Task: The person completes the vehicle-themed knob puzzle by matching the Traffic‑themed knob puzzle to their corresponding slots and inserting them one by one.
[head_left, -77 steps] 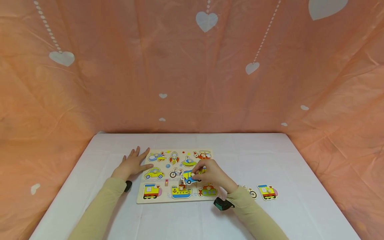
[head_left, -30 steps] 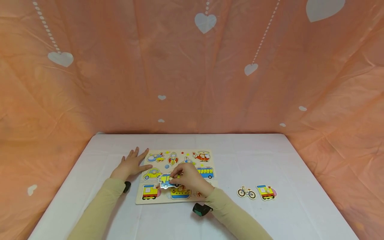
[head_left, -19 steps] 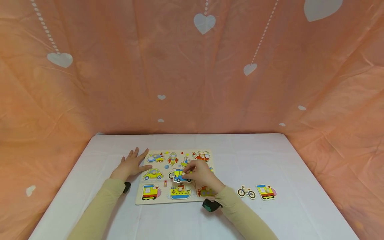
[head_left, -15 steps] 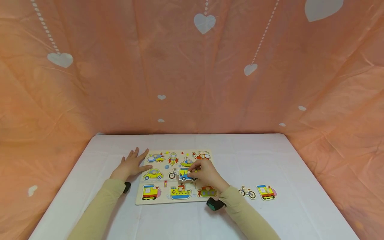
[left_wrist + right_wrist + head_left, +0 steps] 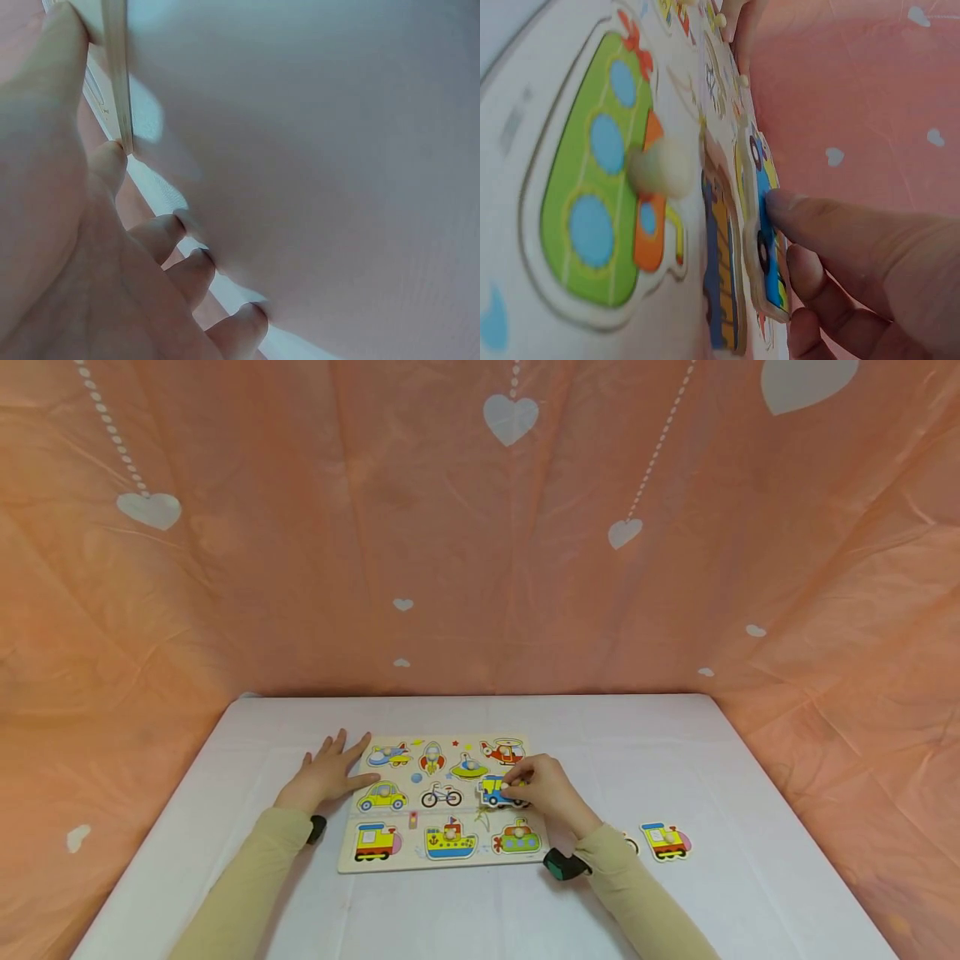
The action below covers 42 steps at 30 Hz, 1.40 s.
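Observation:
A wooden peg puzzle board (image 5: pixel 412 850) with vehicle pictures lies on the table. My right hand (image 5: pixel 551 793) pinches the knob of a blue and yellow bus piece (image 5: pixel 491 790). In the right wrist view the bus piece (image 5: pixel 767 225) is tilted, just off the board over the bus recess (image 5: pixel 724 277). My left hand (image 5: pixel 321 777) lies at the board's left edge with fingers spread. Seen from the left wrist, its thumb (image 5: pixel 64 37) is on the board and the index fingertip touches the corner. The bicycle recess (image 5: pixel 442 796) and train recess (image 5: pixel 377 842) hold no knobbed piece.
A train piece (image 5: pixel 666 842) lies on the white table (image 5: pixel 750 893) right of the board. Beside it a bicycle piece (image 5: pixel 632 842) is mostly hidden by my right forearm. A submarine piece (image 5: pixel 517 837) with a knob sits in the board. A pink curtain (image 5: pixel 480 568) hangs behind.
My right hand carried the bus piece left across the board, then back right to the bus recess, uncovering the bicycle recess. The left hand has stayed in place.

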Each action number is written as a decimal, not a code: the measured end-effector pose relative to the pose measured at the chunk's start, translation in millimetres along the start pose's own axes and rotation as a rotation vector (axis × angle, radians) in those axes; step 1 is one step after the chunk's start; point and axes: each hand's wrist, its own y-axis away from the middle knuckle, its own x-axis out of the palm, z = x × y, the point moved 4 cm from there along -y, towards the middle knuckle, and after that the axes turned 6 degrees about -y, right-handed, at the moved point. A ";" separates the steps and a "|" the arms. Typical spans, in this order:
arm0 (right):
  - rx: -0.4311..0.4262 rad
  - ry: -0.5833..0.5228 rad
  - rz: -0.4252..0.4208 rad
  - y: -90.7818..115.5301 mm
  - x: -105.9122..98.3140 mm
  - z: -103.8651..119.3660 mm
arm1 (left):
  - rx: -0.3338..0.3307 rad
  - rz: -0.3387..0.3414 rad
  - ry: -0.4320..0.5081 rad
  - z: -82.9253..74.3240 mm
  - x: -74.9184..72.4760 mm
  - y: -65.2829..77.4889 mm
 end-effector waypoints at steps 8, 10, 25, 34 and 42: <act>0.016 0.005 -0.014 0.9 -4.2 -8.2 | 0.000 -0.017 -0.008 -0.1 -0.1 0.3; 0.030 0.007 -0.009 1.5 -4.4 -8.5 | -0.002 -0.019 -0.011 -0.2 -0.2 0.3; 0.055 -0.004 -0.010 0.7 -2.9 -17.2 | 0.002 -0.024 -0.013 -1.4 -1.8 2.0; 0.058 0.007 -0.009 0.1 -1.2 -16.5 | -0.008 -0.006 0.001 -2.3 -2.1 1.9; 0.069 0.018 0.007 -0.5 0.8 -16.6 | -0.003 -0.008 0.000 -2.6 -2.0 2.5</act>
